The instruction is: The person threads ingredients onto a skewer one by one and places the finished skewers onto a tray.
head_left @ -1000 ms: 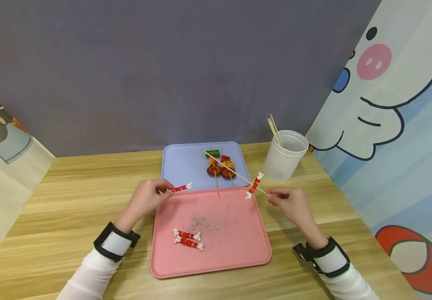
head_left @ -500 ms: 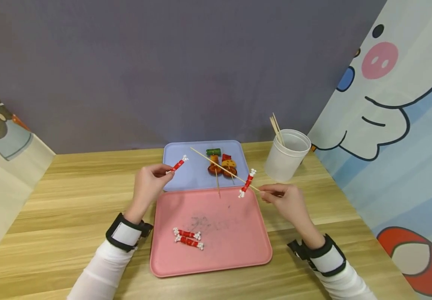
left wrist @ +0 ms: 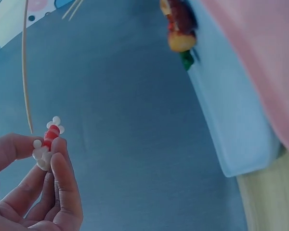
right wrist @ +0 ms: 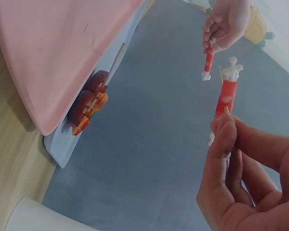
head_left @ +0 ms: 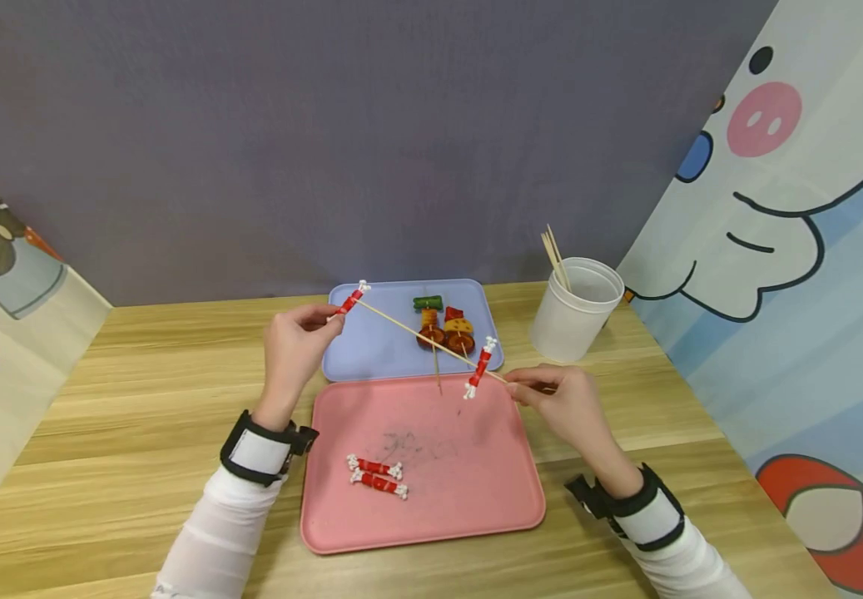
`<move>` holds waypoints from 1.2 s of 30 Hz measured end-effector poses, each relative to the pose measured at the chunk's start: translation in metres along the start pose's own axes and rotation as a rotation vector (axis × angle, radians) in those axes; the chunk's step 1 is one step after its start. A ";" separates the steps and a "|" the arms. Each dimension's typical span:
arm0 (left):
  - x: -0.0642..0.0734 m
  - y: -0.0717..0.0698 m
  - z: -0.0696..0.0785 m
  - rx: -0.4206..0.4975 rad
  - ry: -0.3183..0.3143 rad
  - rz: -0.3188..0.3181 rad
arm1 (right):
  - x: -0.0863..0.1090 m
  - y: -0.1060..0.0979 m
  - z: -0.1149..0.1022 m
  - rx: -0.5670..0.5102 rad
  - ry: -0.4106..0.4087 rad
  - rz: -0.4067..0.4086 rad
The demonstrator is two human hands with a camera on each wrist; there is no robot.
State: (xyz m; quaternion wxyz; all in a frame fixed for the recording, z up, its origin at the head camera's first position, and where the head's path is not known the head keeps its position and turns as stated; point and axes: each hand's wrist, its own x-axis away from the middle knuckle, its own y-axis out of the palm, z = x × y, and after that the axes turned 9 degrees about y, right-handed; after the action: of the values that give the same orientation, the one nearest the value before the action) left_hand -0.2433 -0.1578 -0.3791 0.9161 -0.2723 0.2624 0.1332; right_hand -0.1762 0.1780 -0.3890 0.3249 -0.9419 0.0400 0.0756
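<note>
My left hand [head_left: 292, 353] pinches a small red toy piece with white knobbed ends [head_left: 351, 301], like a bone-shaped candy, between thumb and fingers. My right hand [head_left: 569, 408] pinches the near end of a bamboo skewer [head_left: 416, 332]. A second such red piece [head_left: 480, 366] is threaded crosswise on that skewer, close to the right fingertips. The skewer's far tip overlaps the left-hand piece in the head view; in the left wrist view the skewer [left wrist: 25, 86] ends just above the left thumb and that piece [left wrist: 50, 137]. Both hands are raised over the trays.
Two more red-and-white pieces [head_left: 376, 476] lie on the pink tray [head_left: 468, 499]. Behind it, the blue tray [head_left: 371, 353] bears two loaded toy skewers [head_left: 446, 329]. A white tub [head_left: 575, 312] with several bamboo skewers [head_left: 554, 254] stands at the right. A grey panel [head_left: 326, 150] rises behind.
My left hand has lifted its red piece up and away from me, turning it more upright. My right hand has moved left, bringing the skewer's tip to that piece.
</note>
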 end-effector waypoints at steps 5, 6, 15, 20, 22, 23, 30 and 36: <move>-0.007 -0.002 0.007 0.048 -0.010 0.029 | 0.000 0.000 -0.002 -0.007 0.003 0.001; -0.009 -0.002 0.008 0.056 -0.008 0.036 | 0.000 0.000 -0.002 -0.008 0.001 0.002; -0.006 -0.003 0.014 0.088 0.012 0.030 | 0.002 -0.001 -0.002 -0.008 -0.001 0.007; -0.005 -0.001 0.014 0.074 0.018 0.042 | 0.003 -0.001 -0.002 -0.009 -0.009 0.008; -0.005 -0.001 0.014 0.066 0.019 0.046 | 0.003 -0.001 -0.002 -0.014 -0.012 0.010; -0.005 0.000 0.014 0.063 0.018 0.048 | 0.004 -0.001 -0.002 -0.017 -0.014 0.011; -0.006 0.000 0.015 0.056 0.027 0.055 | 0.004 -0.002 -0.003 -0.002 -0.020 0.020; -0.006 0.001 0.016 0.051 0.047 0.051 | 0.003 -0.001 -0.002 0.022 -0.024 0.031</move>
State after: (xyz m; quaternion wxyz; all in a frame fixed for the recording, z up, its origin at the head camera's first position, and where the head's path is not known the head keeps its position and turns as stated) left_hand -0.2418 -0.1482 -0.3647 0.9127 -0.2450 0.2940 0.1434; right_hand -0.1728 0.1775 -0.3871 0.3345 -0.9365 0.0513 0.0916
